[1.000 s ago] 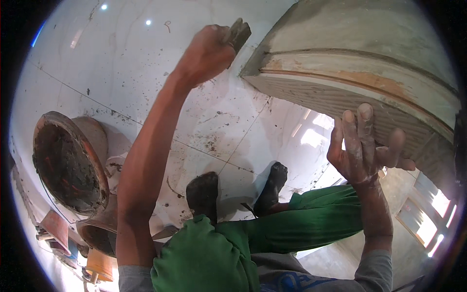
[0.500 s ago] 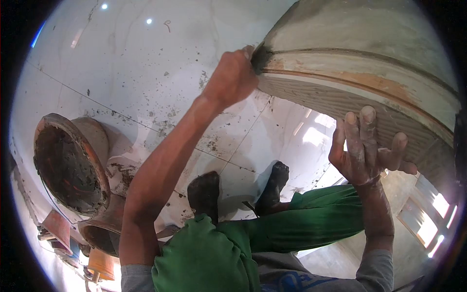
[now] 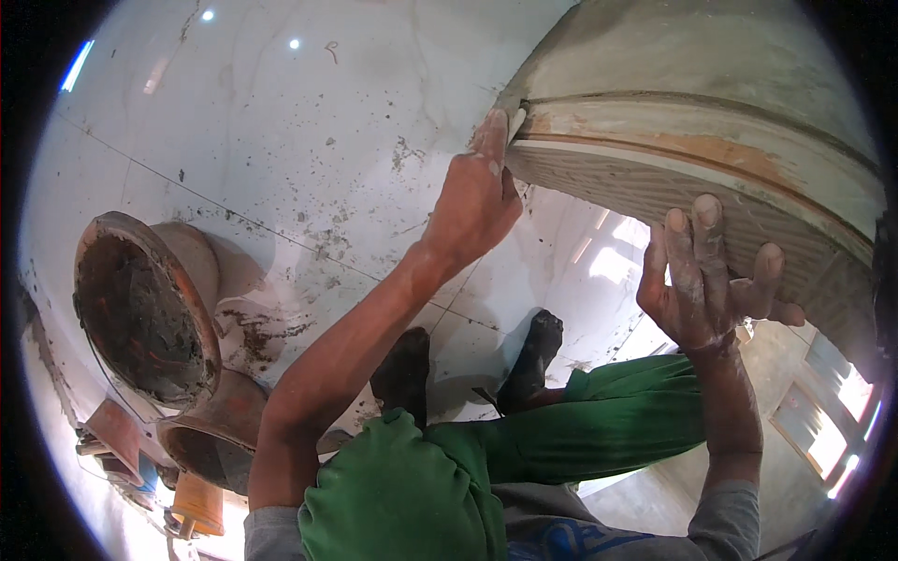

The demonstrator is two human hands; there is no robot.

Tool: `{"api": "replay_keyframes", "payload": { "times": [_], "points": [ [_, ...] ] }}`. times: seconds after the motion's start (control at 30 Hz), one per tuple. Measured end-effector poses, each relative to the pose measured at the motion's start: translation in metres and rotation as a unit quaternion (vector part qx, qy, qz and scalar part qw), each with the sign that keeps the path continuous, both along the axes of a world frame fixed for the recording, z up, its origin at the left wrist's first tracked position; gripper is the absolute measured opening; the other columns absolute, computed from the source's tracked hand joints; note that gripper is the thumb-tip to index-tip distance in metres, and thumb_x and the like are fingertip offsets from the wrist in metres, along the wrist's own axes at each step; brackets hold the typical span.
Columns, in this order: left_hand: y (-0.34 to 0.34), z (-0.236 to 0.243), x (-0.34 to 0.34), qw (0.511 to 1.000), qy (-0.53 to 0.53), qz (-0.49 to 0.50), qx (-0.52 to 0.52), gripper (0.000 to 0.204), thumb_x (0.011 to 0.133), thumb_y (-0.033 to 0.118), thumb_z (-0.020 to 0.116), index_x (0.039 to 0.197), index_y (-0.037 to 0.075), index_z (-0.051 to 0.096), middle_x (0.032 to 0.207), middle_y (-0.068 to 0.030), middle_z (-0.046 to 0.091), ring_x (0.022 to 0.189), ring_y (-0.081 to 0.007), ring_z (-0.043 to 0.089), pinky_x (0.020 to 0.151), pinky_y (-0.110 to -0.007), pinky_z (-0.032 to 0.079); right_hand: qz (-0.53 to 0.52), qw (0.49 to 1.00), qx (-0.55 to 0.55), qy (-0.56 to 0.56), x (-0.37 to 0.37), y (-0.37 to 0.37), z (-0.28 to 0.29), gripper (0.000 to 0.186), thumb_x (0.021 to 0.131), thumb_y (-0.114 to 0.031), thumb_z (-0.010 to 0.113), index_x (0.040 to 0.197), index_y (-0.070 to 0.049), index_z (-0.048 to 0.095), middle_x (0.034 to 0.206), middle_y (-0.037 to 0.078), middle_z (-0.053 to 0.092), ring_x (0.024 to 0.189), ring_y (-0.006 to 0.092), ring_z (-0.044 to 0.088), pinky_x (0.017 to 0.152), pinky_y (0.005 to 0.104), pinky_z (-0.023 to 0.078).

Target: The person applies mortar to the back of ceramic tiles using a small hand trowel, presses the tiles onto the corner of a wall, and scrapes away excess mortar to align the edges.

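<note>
My left hand (image 3: 475, 201) is closed at the left end of a pale strip (image 3: 655, 134) with a worn brown band. A small whitish piece (image 3: 516, 123) shows at its fingertips, its kind unclear. The strip runs between a grey plastered surface (image 3: 702, 51) and a ridged tile-like face (image 3: 645, 182). Against the lower part of that ridged face, my right hand (image 3: 702, 290) is raised, dusty, with its fingers spread and nothing held.
To my left, a bucket (image 3: 210, 271) of grey mortar stands by a second bucket (image 3: 210, 449). Beyond them are a reddish board (image 3: 114, 432) and an orange container (image 3: 198, 503). Crumbs of mortar dot the white tiled floor (image 3: 234, 140) before my feet.
My left hand has shifted slightly right and down, its fingers now pointing up along the strip's end, and the whitish piece has come into sight. My right hand stays nearly still.
</note>
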State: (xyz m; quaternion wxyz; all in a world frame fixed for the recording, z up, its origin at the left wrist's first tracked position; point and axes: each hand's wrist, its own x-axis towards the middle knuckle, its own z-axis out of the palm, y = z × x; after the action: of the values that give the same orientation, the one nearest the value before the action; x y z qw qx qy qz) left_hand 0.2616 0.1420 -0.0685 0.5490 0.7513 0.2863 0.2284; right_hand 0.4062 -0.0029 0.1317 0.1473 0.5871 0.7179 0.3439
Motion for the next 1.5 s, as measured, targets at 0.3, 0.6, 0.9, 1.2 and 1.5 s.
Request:
{"api": "replay_keyframes", "payload": {
  "times": [0.3, 0.6, 0.9, 1.2, 1.5],
  "points": [
    [-0.014, 0.014, -0.032, 0.999, -0.036, 0.017, 0.009, 0.061, 0.093, -0.008, 0.053, 0.152, -0.01, 0.04, 0.087, -0.0348, 0.068, 0.078, -0.0502, 0.069, 0.068, -0.053, 0.053, -0.033, 0.998, -0.044, 0.009, -0.002, -0.003, 0.001, 0.038, 0.085, -0.027, 0.085, 0.121, -0.024, 0.073, 0.142, -0.004, 0.069, 0.16, 0.0362, 0.014, 0.121, 0.0596, -0.024],
    [0.005, 0.041, -0.092, 0.994, 0.012, 0.002, -0.111, 0.05, 0.096, -0.006, 0.052, 0.147, -0.004, 0.048, 0.116, -0.0283, 0.069, 0.1, -0.0397, 0.072, 0.088, -0.044, 0.058, -0.014, 1.0, -0.027, 0.0, 0.006, -0.016, -0.002, 0.04, 0.085, -0.029, 0.084, 0.124, -0.026, 0.071, 0.144, -0.005, 0.068, 0.16, 0.0358, 0.014, 0.12, 0.0616, -0.024],
    [0.026, -0.011, -0.058, 0.634, -0.322, 0.181, -0.679, 0.033, 0.107, 0.005, 0.052, 0.137, -0.007, 0.054, 0.134, -0.0162, 0.065, 0.126, -0.0269, 0.064, 0.114, -0.041, 0.051, -0.051, 0.997, -0.056, -0.008, -0.001, -0.008, 0.005, 0.039, 0.088, -0.031, 0.082, 0.125, -0.025, 0.072, 0.142, -0.003, 0.069, 0.159, 0.0365, 0.018, 0.122, 0.06, -0.022],
    [-0.026, -0.033, -0.011, 0.452, -0.337, 0.213, -0.798, 0.024, 0.111, 0.009, 0.052, 0.13, -0.003, 0.057, 0.126, -0.0122, 0.066, 0.114, -0.0217, 0.066, 0.1, -0.036, 0.058, 0.001, 0.999, -0.008, -0.03, 0.015, -0.019, -0.005, 0.031, 0.089, -0.03, 0.08, 0.118, -0.022, 0.075, 0.141, -0.003, 0.07, 0.159, 0.037, 0.019, 0.122, 0.0594, -0.021],
    [-0.079, -0.044, -0.053, 0.545, -0.163, 0.101, -0.816, 0.027, 0.113, 0.025, 0.05, 0.129, 0.005, 0.059, 0.12, -0.0065, 0.065, 0.101, -0.0156, 0.065, 0.085, -0.033, 0.057, -0.033, 0.997, -0.052, -0.051, 0.008, -0.016, 0.0, 0.03, 0.088, -0.027, 0.081, 0.117, -0.021, 0.075, 0.141, -0.001, 0.07, 0.159, 0.0362, 0.016, 0.123, 0.0568, -0.019]
  ]
}}
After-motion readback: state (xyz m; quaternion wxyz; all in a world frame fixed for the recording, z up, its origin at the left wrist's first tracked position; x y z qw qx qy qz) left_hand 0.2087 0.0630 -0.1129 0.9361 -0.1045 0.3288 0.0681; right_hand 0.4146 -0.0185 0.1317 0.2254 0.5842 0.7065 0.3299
